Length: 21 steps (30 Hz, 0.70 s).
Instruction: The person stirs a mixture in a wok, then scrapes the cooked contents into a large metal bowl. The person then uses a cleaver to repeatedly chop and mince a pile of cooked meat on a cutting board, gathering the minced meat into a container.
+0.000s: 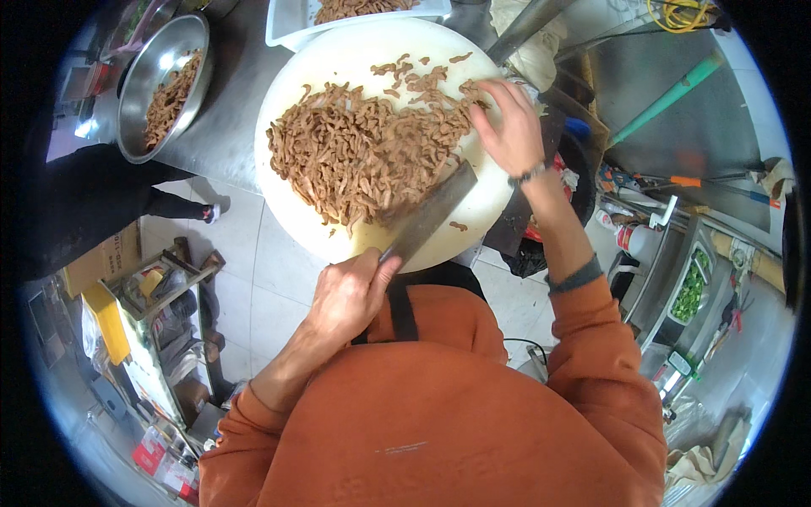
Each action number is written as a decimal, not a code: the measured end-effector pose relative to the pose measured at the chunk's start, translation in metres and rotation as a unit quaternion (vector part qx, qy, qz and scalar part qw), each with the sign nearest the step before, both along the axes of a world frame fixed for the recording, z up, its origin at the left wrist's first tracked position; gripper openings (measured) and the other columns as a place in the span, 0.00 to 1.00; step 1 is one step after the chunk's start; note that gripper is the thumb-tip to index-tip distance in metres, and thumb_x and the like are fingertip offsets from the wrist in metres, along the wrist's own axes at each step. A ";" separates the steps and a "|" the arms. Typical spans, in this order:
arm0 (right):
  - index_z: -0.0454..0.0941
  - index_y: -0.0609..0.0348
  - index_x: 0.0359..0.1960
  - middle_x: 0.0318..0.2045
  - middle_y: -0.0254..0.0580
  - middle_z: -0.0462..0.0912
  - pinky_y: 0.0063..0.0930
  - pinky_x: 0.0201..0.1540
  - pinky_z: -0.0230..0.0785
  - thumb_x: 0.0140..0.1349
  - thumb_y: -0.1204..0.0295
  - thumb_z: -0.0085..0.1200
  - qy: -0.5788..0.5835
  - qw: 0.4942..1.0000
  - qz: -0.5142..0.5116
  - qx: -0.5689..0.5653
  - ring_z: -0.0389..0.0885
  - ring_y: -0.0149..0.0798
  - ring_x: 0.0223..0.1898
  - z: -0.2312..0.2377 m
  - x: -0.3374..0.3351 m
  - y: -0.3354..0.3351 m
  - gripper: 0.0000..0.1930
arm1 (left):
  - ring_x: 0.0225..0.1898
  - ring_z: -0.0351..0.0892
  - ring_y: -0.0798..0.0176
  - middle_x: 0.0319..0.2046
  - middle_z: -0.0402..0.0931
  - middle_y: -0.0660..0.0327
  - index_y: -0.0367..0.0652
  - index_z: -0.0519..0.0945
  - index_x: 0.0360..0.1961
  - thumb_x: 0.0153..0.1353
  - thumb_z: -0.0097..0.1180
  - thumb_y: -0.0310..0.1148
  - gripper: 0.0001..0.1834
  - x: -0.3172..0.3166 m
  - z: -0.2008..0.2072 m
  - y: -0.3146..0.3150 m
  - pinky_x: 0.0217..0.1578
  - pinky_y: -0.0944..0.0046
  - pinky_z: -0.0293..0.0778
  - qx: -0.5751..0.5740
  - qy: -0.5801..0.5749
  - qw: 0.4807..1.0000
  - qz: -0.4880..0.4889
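My left hand (348,291) is closed round the handle of a cleaver (435,211). Its broad grey blade slants up and right over the near right side of a large pile of brown cooked meat strips (355,152). The pile lies on a thick round white chopping board (291,68). At the board's right edge, my right hand (513,127) has its thumb and fingers apart, with the fingertips at a few meat strips beside the pile. Small loose strips are scattered at the far side of the board, and one lies near its right front.
A steel bowl (199,42) holding more meat strips stands at the far left on the metal counter (236,110). Behind the board is a white tray (291,32) of meat. At right sits a container of chopped greens (693,283). Another person's dark-clothed leg (165,203) shows at left.
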State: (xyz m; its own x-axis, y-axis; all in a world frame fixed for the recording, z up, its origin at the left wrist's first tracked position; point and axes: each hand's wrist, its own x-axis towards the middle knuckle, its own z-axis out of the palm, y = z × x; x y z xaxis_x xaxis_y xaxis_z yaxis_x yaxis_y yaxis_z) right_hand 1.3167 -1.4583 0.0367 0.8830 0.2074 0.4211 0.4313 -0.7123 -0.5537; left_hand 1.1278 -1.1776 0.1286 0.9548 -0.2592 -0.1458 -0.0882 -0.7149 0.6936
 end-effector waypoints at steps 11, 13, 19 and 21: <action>0.86 0.58 0.46 0.35 0.49 0.88 0.40 0.40 0.82 0.68 0.70 0.64 0.141 0.984 -0.096 0.047 0.89 0.50 0.35 0.027 -0.039 0.012 0.09 | 0.19 0.79 0.37 0.17 0.75 0.44 0.35 0.75 0.28 0.78 0.61 0.38 0.22 0.022 -0.022 0.013 0.20 0.47 0.72 0.012 0.005 0.997 0.077; 0.85 0.58 0.45 0.35 0.49 0.88 0.41 0.38 0.82 0.68 0.70 0.64 0.164 0.980 -0.107 0.046 0.89 0.50 0.33 0.034 -0.074 0.018 0.08 | 0.19 0.78 0.36 0.17 0.76 0.44 0.35 0.74 0.28 0.78 0.61 0.38 0.22 0.020 -0.021 0.010 0.21 0.47 0.72 0.009 0.003 0.997 0.073; 0.83 0.59 0.41 0.34 0.49 0.88 0.46 0.38 0.81 0.70 0.74 0.61 0.208 0.966 -0.089 0.125 0.89 0.54 0.33 0.014 -0.130 0.059 0.03 | 0.19 0.78 0.36 0.18 0.76 0.44 0.35 0.74 0.29 0.78 0.60 0.37 0.20 0.015 -0.014 0.005 0.22 0.46 0.73 0.013 0.039 0.997 0.069; 0.83 0.60 0.42 0.33 0.49 0.87 0.46 0.39 0.81 0.71 0.76 0.59 0.188 0.970 -0.067 0.136 0.89 0.55 0.34 0.011 -0.132 0.055 0.03 | 0.19 0.79 0.37 0.18 0.77 0.45 0.35 0.74 0.29 0.78 0.61 0.36 0.20 0.015 -0.012 0.006 0.22 0.47 0.73 0.022 0.023 0.998 0.052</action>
